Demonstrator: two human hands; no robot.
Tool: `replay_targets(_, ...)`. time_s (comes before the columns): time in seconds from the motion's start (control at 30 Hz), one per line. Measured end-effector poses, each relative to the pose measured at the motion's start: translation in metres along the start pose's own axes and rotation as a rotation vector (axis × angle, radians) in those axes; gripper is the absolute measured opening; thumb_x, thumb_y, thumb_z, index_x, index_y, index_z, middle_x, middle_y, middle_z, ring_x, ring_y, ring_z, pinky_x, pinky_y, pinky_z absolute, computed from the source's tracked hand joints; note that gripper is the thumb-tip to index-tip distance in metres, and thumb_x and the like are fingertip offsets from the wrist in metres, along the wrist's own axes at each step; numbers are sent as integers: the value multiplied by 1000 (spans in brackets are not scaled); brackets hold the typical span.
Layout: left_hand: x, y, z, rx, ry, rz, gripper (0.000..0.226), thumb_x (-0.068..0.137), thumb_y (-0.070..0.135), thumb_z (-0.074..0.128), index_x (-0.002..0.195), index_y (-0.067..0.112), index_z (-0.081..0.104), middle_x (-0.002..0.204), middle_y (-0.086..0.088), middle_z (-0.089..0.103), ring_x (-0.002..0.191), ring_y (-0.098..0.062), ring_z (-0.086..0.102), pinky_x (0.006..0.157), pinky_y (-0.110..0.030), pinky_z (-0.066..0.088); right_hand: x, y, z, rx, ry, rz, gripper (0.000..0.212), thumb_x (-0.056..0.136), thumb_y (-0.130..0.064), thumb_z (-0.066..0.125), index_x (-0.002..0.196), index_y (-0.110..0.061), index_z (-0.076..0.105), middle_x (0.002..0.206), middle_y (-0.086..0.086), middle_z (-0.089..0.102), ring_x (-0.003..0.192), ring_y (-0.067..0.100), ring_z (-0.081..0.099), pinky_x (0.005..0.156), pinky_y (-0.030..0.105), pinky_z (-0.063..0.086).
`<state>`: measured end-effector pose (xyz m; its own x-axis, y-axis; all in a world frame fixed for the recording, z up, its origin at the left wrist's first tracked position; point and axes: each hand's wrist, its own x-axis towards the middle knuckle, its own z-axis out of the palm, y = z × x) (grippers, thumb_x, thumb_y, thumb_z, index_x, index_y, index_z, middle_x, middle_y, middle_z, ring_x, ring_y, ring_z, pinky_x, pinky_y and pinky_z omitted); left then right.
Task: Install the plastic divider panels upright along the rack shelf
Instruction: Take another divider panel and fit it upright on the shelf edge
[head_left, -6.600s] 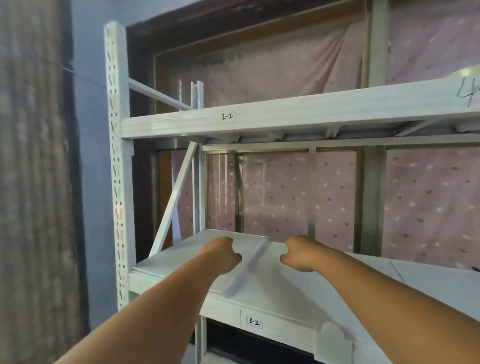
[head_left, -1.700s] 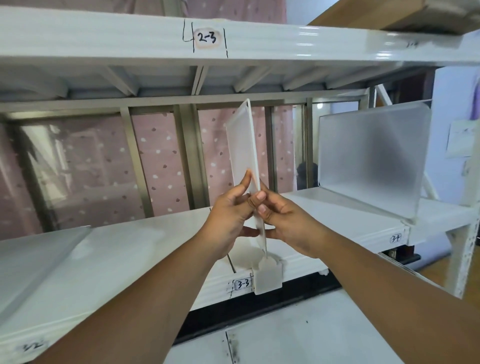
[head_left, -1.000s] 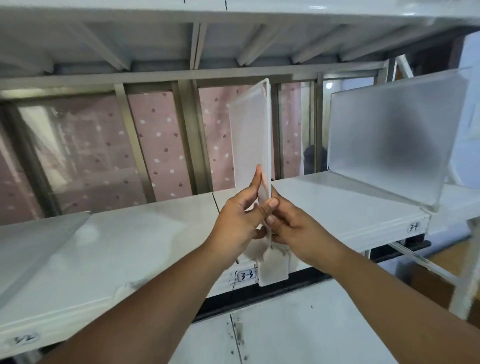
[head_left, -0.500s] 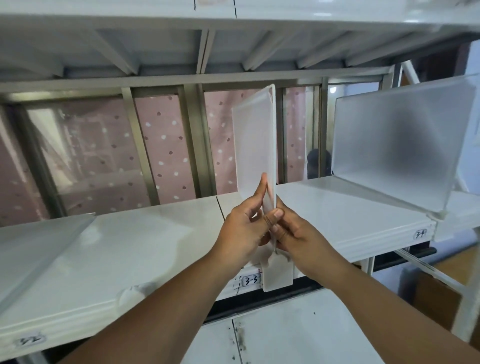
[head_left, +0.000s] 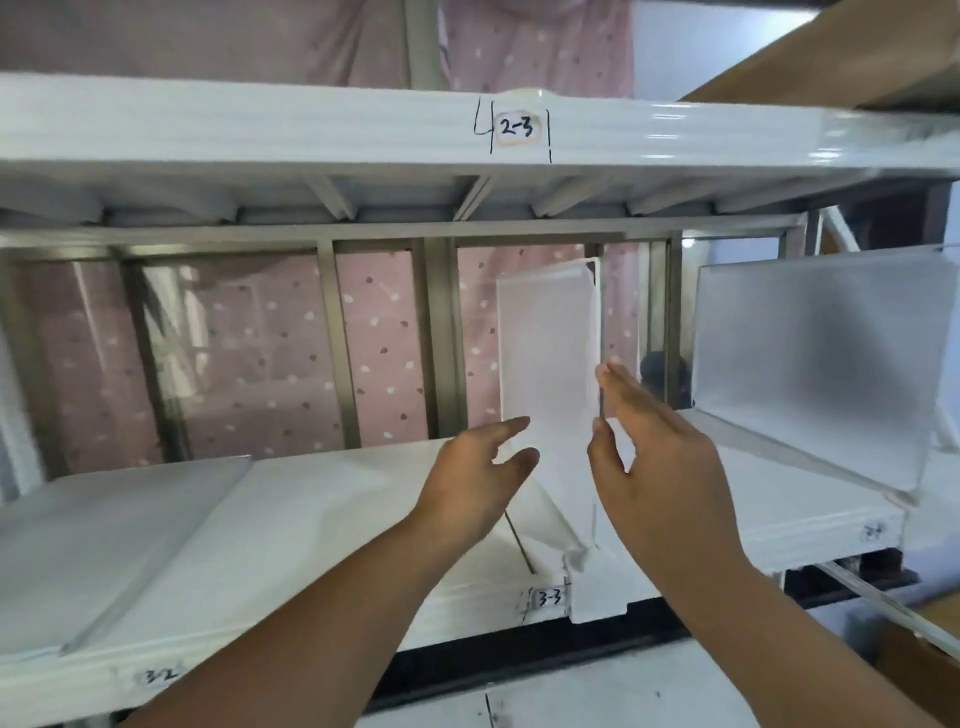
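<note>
A frosted plastic divider panel (head_left: 545, 353) stands upright on the white rack shelf (head_left: 322, 499), its white clip foot (head_left: 597, 592) hooked over the shelf's front edge beside the "3-3" label (head_left: 548, 598). My left hand (head_left: 478, 478) hovers just left of the panel with fingers apart, holding nothing. My right hand (head_left: 654, 467) is open at the panel's front edge, fingertips close to or brushing it. Another divider (head_left: 821, 364) stands upright to the right. A third panel (head_left: 104, 540) lies flat on the shelf at far left.
The upper shelf beam (head_left: 311, 130) with the "2-3" label hangs low overhead. Metal back bars (head_left: 441, 338) and pink dotted fabric close off the rear. A lower shelf (head_left: 623, 691) juts out below, and a brown board (head_left: 831, 62) sits at top right.
Both hands pinched the panel's front edge half a second ago; now they have let go and spread apart. The panel stands on its own. My view has tilted upward.
</note>
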<state>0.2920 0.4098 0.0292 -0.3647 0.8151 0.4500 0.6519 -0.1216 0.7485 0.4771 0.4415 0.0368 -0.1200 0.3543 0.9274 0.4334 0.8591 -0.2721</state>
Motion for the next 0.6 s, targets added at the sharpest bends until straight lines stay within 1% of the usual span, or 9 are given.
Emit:
replay_targets(0.07, 3, -4, -21, 161, 11, 2, 48, 98, 41, 69, 145, 33, 64, 149, 7, 65, 132, -16, 63, 100, -23, 43, 5, -17, 6, -4, 45, -121, 47, 93, -11, 65, 139, -8, 60, 145, 4, 58, 128, 12, 58, 103, 19, 40)
replay_targets(0.13, 5, -11, -44, 289, 28, -28, 48, 98, 39, 69, 145, 30, 64, 144, 1, 69, 125, -24, 68, 95, -23, 46, 11, -33, 18, 8, -16, -193, 46, 93, -13, 65, 139, -8, 60, 145, 5, 57, 129, 14, 58, 103, 23, 42)
replay_targets(0.2, 5, -19, -67, 382, 42, -67, 52, 97, 36, 69, 148, 27, 60, 146, -2, 68, 126, -27, 68, 100, -28, 50, 18, -47, 33, 8, -165, -201, 48, 96, -19, 62, 143, -9, 56, 149, 5, 54, 131, 18, 57, 104, 30, 45)
replay_targets(0.3, 1, -35, -106, 474, 61, -163, 59, 97, 35, 67, 154, 27, 55, 155, 1, 60, 131, -26, 63, 107, -30, 49, 33, -70, 65, -14, -376, -181, 55, 99, -28, 53, 151, -14, 44, 159, 1, 40, 136, 19, 51, 109, 34, 44)
replay_targets(0.33, 0, -38, -116, 485, 69, -201, 59, 96, 35, 66, 153, 27, 55, 156, -1, 59, 128, -27, 64, 104, -31, 52, 38, -75, 75, -27, -434, -167, 57, 100, -31, 51, 153, -15, 40, 162, 1, 36, 139, 20, 47, 110, 35, 43)
replay_targets(0.4, -7, -48, -141, 492, 104, -276, 59, 95, 33, 65, 152, 29, 56, 155, -4, 58, 111, -25, 66, 89, -29, 55, 47, -93, 96, -22, -532, -147, 59, 101, -33, 50, 154, -13, 37, 162, 4, 35, 142, 23, 43, 112, 37, 41)
replay_targets(0.47, -11, -53, -157, 520, 108, -327, 59, 94, 32, 64, 152, 30, 55, 154, -4, 59, 108, -26, 67, 87, -30, 57, 56, -101, 112, -1, -568, -96, 58, 101, -33, 50, 153, -11, 38, 157, 8, 43, 136, 28, 50, 107, 38, 45)
replay_targets(0.53, -21, -60, -178, 534, 116, -383, 61, 95, 33, 64, 155, 31, 51, 157, -4, 55, 119, -28, 66, 94, -31, 57, 62, -115, 127, 7, -600, -81, 56, 101, -33, 49, 151, -10, 39, 153, 8, 47, 125, 30, 58, 101, 41, 51)
replay_targets(0.6, -31, -68, -200, 561, 139, -426, 62, 97, 34, 63, 157, 29, 49, 161, -6, 50, 127, -30, 63, 95, -31, 55, 68, -130, 143, -2, -640, -101, 51, 100, -32, 48, 146, -10, 44, 144, 11, 55, 114, 30, 62, 94, 42, 55)
